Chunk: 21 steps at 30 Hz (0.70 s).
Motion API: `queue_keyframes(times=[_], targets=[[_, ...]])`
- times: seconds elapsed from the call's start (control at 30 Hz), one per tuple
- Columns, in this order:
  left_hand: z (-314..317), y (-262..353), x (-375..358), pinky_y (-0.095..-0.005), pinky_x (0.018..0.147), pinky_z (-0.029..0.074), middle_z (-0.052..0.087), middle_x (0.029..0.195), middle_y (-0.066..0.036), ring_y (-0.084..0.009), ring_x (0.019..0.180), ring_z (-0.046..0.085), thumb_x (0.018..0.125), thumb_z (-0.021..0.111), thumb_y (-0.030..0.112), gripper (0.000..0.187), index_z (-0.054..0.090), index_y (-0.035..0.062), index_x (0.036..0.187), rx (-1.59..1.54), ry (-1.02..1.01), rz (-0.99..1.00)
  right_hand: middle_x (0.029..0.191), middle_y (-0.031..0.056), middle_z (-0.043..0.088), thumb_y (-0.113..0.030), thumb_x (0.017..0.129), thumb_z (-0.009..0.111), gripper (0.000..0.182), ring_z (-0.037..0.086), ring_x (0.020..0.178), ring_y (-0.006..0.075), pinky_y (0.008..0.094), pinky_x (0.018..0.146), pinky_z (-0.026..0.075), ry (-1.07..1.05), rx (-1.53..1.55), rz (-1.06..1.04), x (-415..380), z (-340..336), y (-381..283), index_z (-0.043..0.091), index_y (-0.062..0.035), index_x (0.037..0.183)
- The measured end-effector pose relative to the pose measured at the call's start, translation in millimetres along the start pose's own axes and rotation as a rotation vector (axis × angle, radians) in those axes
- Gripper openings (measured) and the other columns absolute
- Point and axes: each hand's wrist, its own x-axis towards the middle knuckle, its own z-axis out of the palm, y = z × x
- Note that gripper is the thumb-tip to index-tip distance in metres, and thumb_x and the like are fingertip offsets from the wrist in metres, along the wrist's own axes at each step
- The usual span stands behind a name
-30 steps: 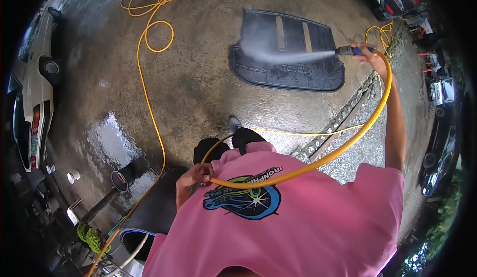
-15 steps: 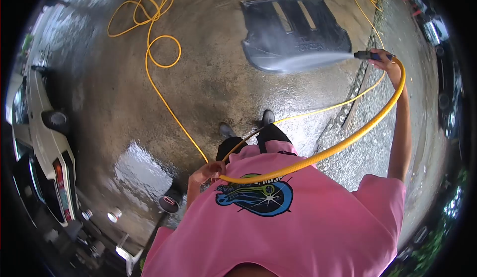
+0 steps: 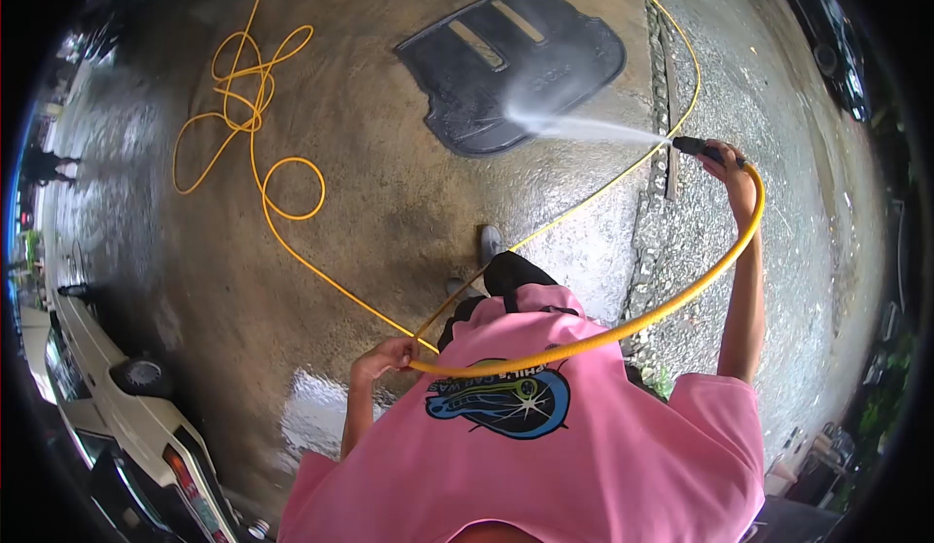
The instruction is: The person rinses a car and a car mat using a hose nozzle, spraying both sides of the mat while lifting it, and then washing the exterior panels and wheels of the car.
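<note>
My right hand (image 3: 730, 175) is closed round a dark spray nozzle (image 3: 697, 148) at the right, its arm stretched out. A white jet of water runs leftward from the nozzle onto a dark grey mat (image 3: 569, 52) with two long slots, lying flat on the wet ground. From the nozzle a thick yellow hose (image 3: 671, 300) curves down and across the front of the pink shirt. At the lower left, my left hand (image 3: 391, 356) grips this hose near the shirt.
Thin yellow hose (image 3: 292, 185) lies looped at the left; another stretch passes right of the mat. A light-coloured car (image 3: 126, 382) stands at the lower left, a dark car (image 3: 822, 32) at the upper right. Rough gravelly paving (image 3: 788, 251) borders the concrete at the right.
The view has turned, so the mat appears tilted and farther left. The jet now lands on the mat's lower middle, and my right hand appears lower and farther left. The feet have shifted.
</note>
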Motion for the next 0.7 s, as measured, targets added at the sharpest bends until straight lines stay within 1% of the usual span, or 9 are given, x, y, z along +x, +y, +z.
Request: queue_keyframes(times=[0.1,0.13,0.23,0.3,0.37,0.5,0.53,0.63,0.7], targets=[[-3,26,3,-0.0208,0.05,0.031,0.047,0.067,0.002,-0.007,0.055,0.042,0.076,0.067,0.035,0.035,0.05,0.0061,0.084,-0.003,-0.004,-0.03,0.097,0.0067,0.062,-0.008,0.083,0.058,0.022,0.06,0.087,0.0149,0.0263,0.078,0.049,0.311,0.485,0.224,3,2,22,0.06,-0.0016,0.104],[-8,31,3,-0.0208,0.05,0.031,0.047,0.067,0.002,-0.007,0.055,0.042,0.076,0.067,0.035,0.035,0.05,0.0061,0.084,0.01,-0.012,-0.044,0.097,0.0071,0.062,-0.01,0.085,0.055,0.021,0.06,0.087,0.0154,0.0252,0.078,0.049,0.256,0.236,0.181,5,3,25,0.059,-0.0007,0.103],[-25,51,10,-0.0214,0.051,0.031,0.048,0.068,0.002,-0.0075,0.058,0.043,0.077,0.066,0.032,0.032,0.049,0.0056,0.084,0.083,-0.017,-0.088,0.098,0.0107,0.061,-0.012,0.09,0.046,0.022,0.062,0.088,0.0193,0.0279,0.077,0.052,-0.092,0.687,0.383,-5,21,21,0.058,0.0008,0.103],[-32,69,18,-0.0213,0.053,0.031,0.048,0.07,0.001,-0.0075,0.06,0.043,0.078,0.064,0.032,0.031,0.048,0.0055,0.084,0.107,-0.033,-0.085,0.102,0.0127,0.06,-0.016,0.092,0.044,0.026,0.062,0.088,0.0214,0.0295,0.074,0.053,-0.053,0.709,0.365,8,25,40,0.057,0.0007,0.107],[-40,89,33,-0.0211,0.053,0.031,0.048,0.07,0.001,-0.0074,0.06,0.043,0.079,0.063,0.032,0.031,0.048,0.0054,0.084,0.124,-0.045,-0.128,0.105,0.014,0.06,-0.019,0.093,0.042,0.029,0.063,0.089,0.0224,0.0305,0.073,0.054,0.418,0.639,0.256,32,23,66,0.055,0.0,0.111],[-62,137,68,-0.0204,0.053,0.029,0.047,0.07,0.001,-0.0071,0.059,0.04,0.08,0.061,0.033,0.031,0.048,0.0053,0.086,0.177,-0.049,-0.231,0.101,0.0108,0.062,-0.037,0.091,0.044,0.039,0.064,0.087,0.0195,0.0277,0.061,0.052,0.022,0.527,0.458,60,28,52,0.056,-0.0059,0.112],[-69,147,78,-0.0204,0.053,0.029,0.047,0.07,0.001,-0.0071,0.059,0.04,0.08,0.061,0.033,0.031,0.048,0.0053,0.086,0.18,-0.051,-0.238,0.102,0.0112,0.062,-0.035,0.091,0.044,0.037,0.064,0.088,0.02,0.0295,0.06,0.053,0.065,0.546,0.467,71,30,67,0.056,-0.0066,0.112],[-87,176,107,-0.02,0.053,0.028,0.046,0.069,0.002,-0.0067,0.059,0.04,0.08,0.061,0.034,0.032,0.048,0.0056,0.086,0.13,-0.009,-0.225,0.107,0.0126,0.06,-0.033,0.092,0.044,0.039,0.062,0.094,0.0225,0.0309,0.066,0.054,0.608,0.506,0.327,120,22,106,0.055,-0.0026,0.113],[-97,205,126,-0.0196,0.053,0.028,0.046,0.069,0.003,-0.0062,0.059,0.039,0.08,0.061,0.035,0.033,0.048,0.0058,0.086,0.15,-0.023,-0.264,0.103,0.0122,0.061,-0.031,0.092,0.047,0.038,0.062,0.094,0.0219,0.0291,0.069,0.053,0.392,0.485,0.376,146,12,116,0.056,-0.0008,0.111]])
